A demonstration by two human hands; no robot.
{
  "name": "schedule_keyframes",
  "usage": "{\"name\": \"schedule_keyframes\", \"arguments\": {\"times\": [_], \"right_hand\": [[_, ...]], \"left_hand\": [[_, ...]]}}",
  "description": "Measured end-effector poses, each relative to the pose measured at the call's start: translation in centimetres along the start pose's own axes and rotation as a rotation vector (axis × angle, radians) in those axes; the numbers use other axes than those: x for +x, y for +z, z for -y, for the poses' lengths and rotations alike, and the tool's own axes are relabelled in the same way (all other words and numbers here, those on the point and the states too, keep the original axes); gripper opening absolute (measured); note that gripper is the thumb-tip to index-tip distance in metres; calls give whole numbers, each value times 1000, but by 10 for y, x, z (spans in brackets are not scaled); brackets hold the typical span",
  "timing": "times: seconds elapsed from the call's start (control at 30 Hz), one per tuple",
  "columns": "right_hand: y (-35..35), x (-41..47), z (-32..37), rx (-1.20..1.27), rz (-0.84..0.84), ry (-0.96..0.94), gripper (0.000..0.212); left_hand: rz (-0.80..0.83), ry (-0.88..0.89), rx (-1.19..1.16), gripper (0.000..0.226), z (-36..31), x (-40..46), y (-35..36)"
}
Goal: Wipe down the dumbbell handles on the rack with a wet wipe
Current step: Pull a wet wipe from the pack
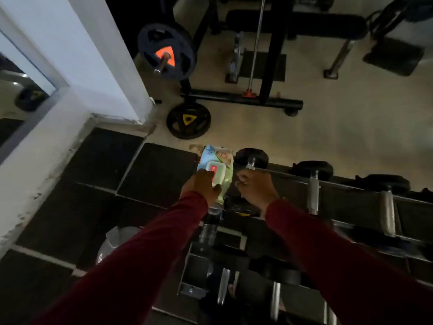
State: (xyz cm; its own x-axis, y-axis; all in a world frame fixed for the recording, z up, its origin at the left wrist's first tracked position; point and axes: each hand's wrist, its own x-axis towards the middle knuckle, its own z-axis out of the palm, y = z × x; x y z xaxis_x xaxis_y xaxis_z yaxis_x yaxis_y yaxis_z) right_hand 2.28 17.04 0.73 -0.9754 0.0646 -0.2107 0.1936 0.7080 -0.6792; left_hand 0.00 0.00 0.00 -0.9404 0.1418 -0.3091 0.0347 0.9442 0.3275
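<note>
The left hand (202, 185) grips the near end of a wipes pack (216, 168), thumb curled on its clear flip lid. The right hand (256, 187), fingers curled, sits just beside the pack; whether it pinches anything cannot be told. The pack, pale blue and green with a red label, runs lengthwise away from the person at the left end of the dumbbell rack (351, 202). Steel-handled dumbbells (313, 184) lie across the rails, handles pointing away too.
</note>
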Motion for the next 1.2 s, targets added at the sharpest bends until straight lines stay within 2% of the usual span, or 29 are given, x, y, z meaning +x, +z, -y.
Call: {"name": "schedule_keyframes", "arguments": {"times": [0.2, 0.3, 0.4, 0.63, 0.73, 0.87, 1.0, 1.2], "right_hand": [[38, 50, -12, -54, 23, 206, 7], [52, 66, -15, -57, 17, 281, 23], [60, 78, -11, -29, 43, 329, 5], [74, 89, -11, 22, -86, 439, 5], [77, 90, -9, 20, -106, 443, 7], [80, 88, -3, 50, -146, 428, 13], [81, 88, -1, 22, -186, 378, 19], [79, 84, 2, -64, -160, 307, 22]], "left_hand": [[-39, -41, 24, 70, 10, 45, 32], [-98, -47, 29, 72, 18, 53, 37], [-122, -12, 39, 69, 22, 57, 37], [-80, -3, 0, 54, 28, 61, 28], [-54, -2, -30, 50, 34, 61, 23], [-15, -28, -157, 57, 44, 59, 19], [-10, -5, -167, 54, 46, 58, 19], [36, 62, -228, 51, 54, 57, 20]]}}
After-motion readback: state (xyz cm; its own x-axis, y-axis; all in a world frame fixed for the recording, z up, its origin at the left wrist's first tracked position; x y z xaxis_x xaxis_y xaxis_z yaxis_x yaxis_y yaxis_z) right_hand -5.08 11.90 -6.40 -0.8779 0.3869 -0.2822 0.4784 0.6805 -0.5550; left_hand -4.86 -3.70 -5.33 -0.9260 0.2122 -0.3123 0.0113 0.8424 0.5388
